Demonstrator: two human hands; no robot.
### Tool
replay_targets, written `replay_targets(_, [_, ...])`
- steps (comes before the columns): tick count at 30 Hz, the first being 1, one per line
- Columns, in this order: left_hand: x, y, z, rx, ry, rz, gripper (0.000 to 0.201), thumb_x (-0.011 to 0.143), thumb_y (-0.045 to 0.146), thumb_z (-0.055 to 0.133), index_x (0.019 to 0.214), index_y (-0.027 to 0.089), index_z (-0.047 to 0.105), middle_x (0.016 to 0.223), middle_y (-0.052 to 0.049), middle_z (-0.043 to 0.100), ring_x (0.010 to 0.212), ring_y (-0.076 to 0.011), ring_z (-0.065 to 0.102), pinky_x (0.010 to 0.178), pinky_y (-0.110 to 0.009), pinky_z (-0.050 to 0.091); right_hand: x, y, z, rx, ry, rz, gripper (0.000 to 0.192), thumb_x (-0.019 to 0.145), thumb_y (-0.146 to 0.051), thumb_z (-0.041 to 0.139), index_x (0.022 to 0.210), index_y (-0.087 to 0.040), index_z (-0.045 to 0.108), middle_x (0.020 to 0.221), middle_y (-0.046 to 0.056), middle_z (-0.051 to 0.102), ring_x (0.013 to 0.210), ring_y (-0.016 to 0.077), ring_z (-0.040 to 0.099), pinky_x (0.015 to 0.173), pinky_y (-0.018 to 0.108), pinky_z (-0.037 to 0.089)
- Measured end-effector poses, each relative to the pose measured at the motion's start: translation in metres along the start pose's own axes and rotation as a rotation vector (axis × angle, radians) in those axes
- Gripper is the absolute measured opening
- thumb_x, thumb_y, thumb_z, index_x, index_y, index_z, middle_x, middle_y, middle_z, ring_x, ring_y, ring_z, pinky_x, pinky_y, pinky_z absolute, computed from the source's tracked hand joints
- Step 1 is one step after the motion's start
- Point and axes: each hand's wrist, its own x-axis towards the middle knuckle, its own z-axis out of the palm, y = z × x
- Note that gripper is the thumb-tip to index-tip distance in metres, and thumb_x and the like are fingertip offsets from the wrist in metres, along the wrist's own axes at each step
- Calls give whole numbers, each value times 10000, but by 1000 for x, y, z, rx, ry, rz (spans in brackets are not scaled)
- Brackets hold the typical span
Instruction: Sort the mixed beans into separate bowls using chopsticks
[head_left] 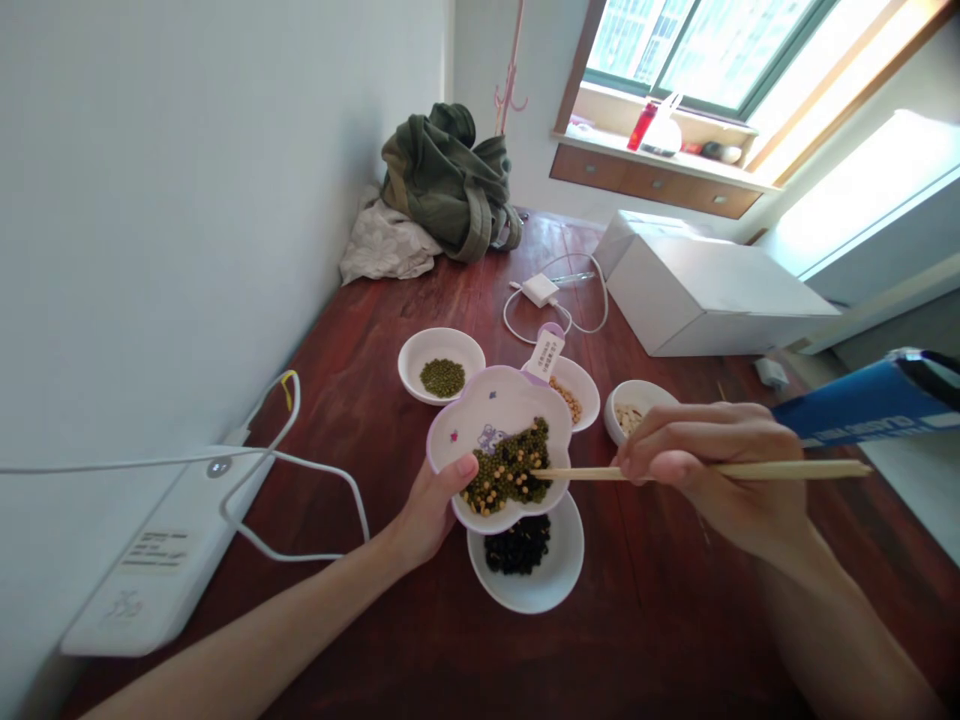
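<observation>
Head view: above the near white bowl (536,597), the left hand (429,508) grips a flower-shaped bowl (459,412), thumb over its left rim; the right hand (724,475) pinches chopsticks (802,470) leftward into its mixed beans (514,468).

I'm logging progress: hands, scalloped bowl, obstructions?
Left hand holds scalloped bowl. Right hand grips chopsticks, ends in mixed beans. Dark-bean bowl partly hidden by scalloped bowl.

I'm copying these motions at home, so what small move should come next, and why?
Probably pinch one yellow bean with the chopsticks and lift it: the right hand has their tips among the mixed beans in the dish, which the left hand holds, and a bowl beyond it contains yellow ones.
</observation>
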Motion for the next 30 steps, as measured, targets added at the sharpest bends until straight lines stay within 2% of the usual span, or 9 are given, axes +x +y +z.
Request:
replay_targets(5, [0, 1, 1, 5, -14, -3, 809, 794, 549, 827, 1468, 160, 606, 1306, -175, 731, 1328, -421, 607, 1127, -530, 498, 10, 17, -1, 139, -16, 116, 454, 1038, -465, 581, 716, -202, 763, 646, 50, 719, 616, 176, 647, 601, 315, 477])
replay_targets(9, [0, 0, 0, 5, -12, -3, 828, 767, 557, 850, 1454, 158, 617, 1322, -174, 723, 1329, -426, 604, 1124, -532, 501, 11, 30, 1, 268, -29, 192, 513, 1025, -529, 577, 705, -174, 766, 629, 66, 703, 572, 173, 647, 532, 290, 471])
replay_targets(14, [0, 1, 0, -20, 2, -25, 826, 760, 546, 860, 1454, 167, 620, 1336, -172, 718, 1316, -430, 616, 1115, -530, 511, 10, 42, 5, 476, -16, 321, 491, 981, -547, 636, 732, -153, 788, 693, 95, 725, 562, 188, 679, 462, 274, 519])
replay_targets(18, [0, 0, 0, -36, -9, -22, 842, 759, 539, 863, 1470, 168, 607, 1344, -174, 715, 1312, -430, 621, 1122, -530, 509, 11, 47, 10, 518, -5, 389, 511, 966, -570, 646, 713, -147, 786, 631, 98, 724, 525, 187, 680, 448, 262, 527])
replay_targets(24, [-1, 0, 1, -65, 5, -12, 839, 763, 484, 872, 1487, 168, 589, 1323, -167, 728, 1310, -417, 627, 1128, -520, 507, 10, 47, 14, 554, -4, 398, 491, 962, -556, 659, 729, -146, 796, 684, 103, 748, 534, 180, 685, 459, 256, 535])
replay_targets(30, [0, -1, -1, -43, -9, -30, 828, 751, 535, 872, 1441, 148, 627, 1286, -185, 741, 1265, -428, 656, 1105, -539, 519, 7, 50, 11, 597, -25, 341, 450, 993, -497, 636, 750, -155, 800, 735, 96, 736, 579, 183, 699, 484, 268, 550])
